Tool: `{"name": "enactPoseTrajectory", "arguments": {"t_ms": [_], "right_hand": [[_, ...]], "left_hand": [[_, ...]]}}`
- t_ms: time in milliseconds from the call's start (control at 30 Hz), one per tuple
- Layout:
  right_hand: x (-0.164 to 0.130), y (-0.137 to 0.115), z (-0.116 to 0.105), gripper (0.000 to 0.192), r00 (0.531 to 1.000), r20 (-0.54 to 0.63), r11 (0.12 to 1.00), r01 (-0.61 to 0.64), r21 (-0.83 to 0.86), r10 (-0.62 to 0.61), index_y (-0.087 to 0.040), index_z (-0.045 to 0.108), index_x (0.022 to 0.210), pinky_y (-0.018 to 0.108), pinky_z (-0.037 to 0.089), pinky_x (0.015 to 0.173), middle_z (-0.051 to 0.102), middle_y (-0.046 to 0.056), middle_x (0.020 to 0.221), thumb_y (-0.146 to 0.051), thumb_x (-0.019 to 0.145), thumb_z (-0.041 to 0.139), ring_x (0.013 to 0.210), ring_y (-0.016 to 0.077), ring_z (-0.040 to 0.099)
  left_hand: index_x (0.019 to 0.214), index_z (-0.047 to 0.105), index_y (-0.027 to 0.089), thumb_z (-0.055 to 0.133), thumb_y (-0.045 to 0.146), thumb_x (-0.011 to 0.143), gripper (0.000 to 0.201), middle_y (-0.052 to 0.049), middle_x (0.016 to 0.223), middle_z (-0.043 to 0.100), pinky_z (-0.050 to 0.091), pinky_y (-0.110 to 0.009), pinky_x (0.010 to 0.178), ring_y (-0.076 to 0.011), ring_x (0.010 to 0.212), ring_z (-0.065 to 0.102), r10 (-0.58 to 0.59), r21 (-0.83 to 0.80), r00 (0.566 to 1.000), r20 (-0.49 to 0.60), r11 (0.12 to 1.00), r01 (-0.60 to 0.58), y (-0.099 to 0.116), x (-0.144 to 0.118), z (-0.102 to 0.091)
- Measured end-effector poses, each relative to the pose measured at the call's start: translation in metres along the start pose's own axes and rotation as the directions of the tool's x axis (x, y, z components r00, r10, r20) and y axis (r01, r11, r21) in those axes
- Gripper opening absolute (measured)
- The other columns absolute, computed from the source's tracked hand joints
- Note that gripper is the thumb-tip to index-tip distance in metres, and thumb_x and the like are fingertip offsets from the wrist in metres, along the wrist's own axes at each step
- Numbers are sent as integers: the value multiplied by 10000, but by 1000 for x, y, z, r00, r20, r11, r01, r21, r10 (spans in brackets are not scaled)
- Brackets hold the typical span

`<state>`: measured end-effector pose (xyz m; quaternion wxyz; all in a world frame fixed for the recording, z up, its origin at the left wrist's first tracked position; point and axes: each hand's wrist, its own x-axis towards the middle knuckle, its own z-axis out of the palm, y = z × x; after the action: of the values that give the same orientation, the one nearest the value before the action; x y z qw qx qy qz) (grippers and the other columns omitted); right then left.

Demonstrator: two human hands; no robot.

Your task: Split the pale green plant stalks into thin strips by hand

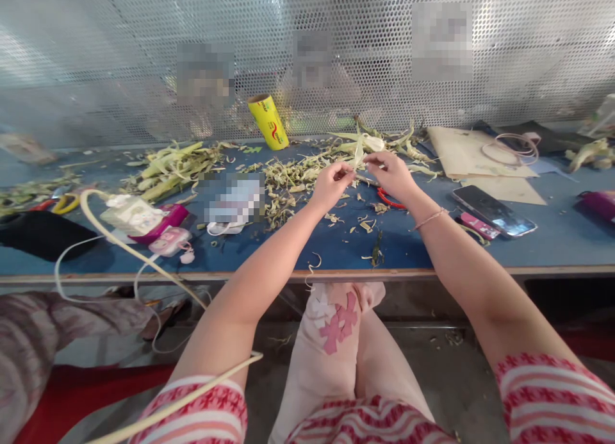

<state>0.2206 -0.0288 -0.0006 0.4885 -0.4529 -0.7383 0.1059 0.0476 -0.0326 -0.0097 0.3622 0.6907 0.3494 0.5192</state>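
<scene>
Over the blue table, my left hand (332,182) is closed with its fingertips pinched together. A short gap to its right, my right hand (393,176) is closed too, thumb against fingers. A pale, leafy plant piece (368,143) shows at the fingertips, partly hidden by my hands; its exact kind I cannot make out. Below my right hand lies the red handle (390,199) of a tool, perhaps scissors. Around and behind my hands spreads a heap of greenish dry plant scraps (293,178).
A yellow cardboard tube (269,122) leans against the perforated metal screen (346,21). To the left are long green stalks (173,165), a charger with cables (139,216) and a black object (43,232). At right are a phone (494,210) and brown paper (475,152).
</scene>
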Motion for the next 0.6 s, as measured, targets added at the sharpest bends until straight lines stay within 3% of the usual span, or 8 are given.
{"name": "enactPoseTrajectory", "arguments": {"t_ms": [133,200,333,433,600], "right_hand": [[-1,0,0,164,970,225,995,-91,-34,96,-164,660,782,326,453,734,683,40,791,-258,818,529,755,170,586],[-3,-1,2,138,951,277,990,-134,-32,138,-160,626,757,317,447,701,675,37,748,-237,814,527,700,157,576],[-4,-2,6,45,959,240,987,-159,23,149,-173,579,772,318,451,665,637,12,655,-217,781,574,622,143,563],[-4,-3,5,79,981,164,985,-122,119,102,-185,569,775,317,470,651,602,-7,629,-233,751,626,607,135,557],[-7,-14,-1,171,982,185,940,-33,339,-32,-175,620,843,338,513,754,645,37,822,-308,744,665,770,149,608]], "left_hand": [[666,558,205,619,237,780,133,24,568,541,391,-271,649,-111,564,490,-15,-5,999,-31,1000,15,1,1,-3],[655,548,204,607,222,779,138,26,554,529,386,-270,639,-110,555,480,-23,2,999,-45,1000,23,2,1,-4],[611,519,201,599,217,774,182,31,536,495,364,-269,620,-106,543,440,-12,53,998,-66,998,16,4,0,-5],[593,500,198,606,207,759,197,37,529,468,333,-267,592,-100,526,407,9,107,998,-69,994,-1,5,-1,-6],[595,492,196,643,227,738,210,45,509,444,298,-257,545,-89,501,384,22,187,998,-61,982,-10,5,-2,-6]]}}
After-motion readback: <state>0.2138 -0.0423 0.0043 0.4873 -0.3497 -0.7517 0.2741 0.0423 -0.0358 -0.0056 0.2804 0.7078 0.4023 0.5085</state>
